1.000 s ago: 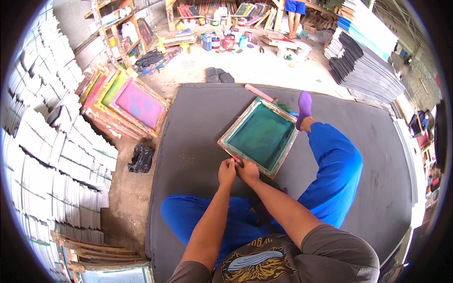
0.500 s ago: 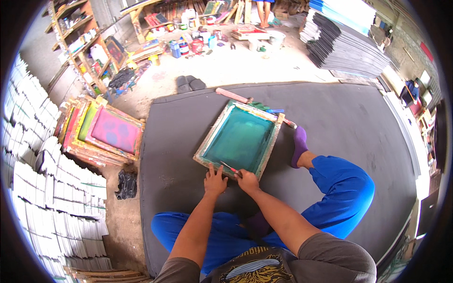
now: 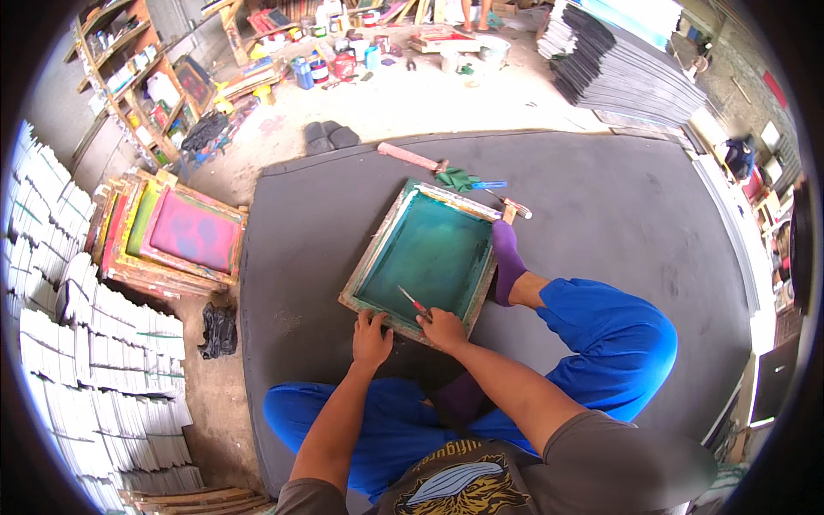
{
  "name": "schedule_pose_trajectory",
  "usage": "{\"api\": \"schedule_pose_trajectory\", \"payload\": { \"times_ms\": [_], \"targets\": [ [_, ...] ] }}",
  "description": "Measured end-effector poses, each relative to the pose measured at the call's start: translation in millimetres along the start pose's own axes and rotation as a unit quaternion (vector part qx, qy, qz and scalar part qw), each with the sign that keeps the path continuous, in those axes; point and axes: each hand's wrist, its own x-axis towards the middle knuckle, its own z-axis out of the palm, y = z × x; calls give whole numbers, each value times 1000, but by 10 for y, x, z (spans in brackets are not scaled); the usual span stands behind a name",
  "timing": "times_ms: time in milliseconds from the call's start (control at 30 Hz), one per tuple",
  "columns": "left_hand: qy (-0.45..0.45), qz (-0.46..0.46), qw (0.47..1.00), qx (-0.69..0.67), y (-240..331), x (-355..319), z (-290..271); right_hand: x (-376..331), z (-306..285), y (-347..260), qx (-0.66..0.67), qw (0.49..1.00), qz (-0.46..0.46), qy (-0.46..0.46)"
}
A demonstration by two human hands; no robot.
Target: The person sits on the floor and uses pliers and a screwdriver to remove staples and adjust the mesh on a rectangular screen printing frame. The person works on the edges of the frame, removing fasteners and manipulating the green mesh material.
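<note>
A wooden screen-printing frame (image 3: 378,245) with green-stained mesh lies tilted at an angle on the dark mat before me. My left hand (image 3: 372,340) holds its near edge by the left corner, fingers bent over the rim. In my right hand (image 3: 443,329), closed at the near right part of the frame, is a slim red-handled tool (image 3: 417,305); its thin metal tip points over the mesh. What kind of tool it is I cannot make out. My purple-socked foot (image 3: 508,262) rests against the frame's right side.
Beyond the frame lie a pink-handled tool (image 3: 410,156), a green cloth (image 3: 457,178) and a brush-like tool (image 3: 518,206). More frames (image 3: 193,232) and white sheet stacks (image 3: 103,369) stand left. Slippers (image 3: 330,137) sit by the mat's far edge; dark sheets (image 3: 627,81) are piled far right.
The frame has slid a little toward me, away from the pink-handled tool and green cloth. My foot has come left against its side. Both hands keep their places on it.
</note>
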Motion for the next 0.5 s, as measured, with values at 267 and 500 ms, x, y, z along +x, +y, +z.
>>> {"api": "schedule_pose_trajectory", "payload": {
  "times_ms": [267,500],
  "targets": [
    [178,-138,973,-45,-229,209,-59,303,154,-364,63,998,-8,12],
    [148,-209,956,-145,-794,587,-326,323,232,-656,92,991,-99,18]
  ]
}}
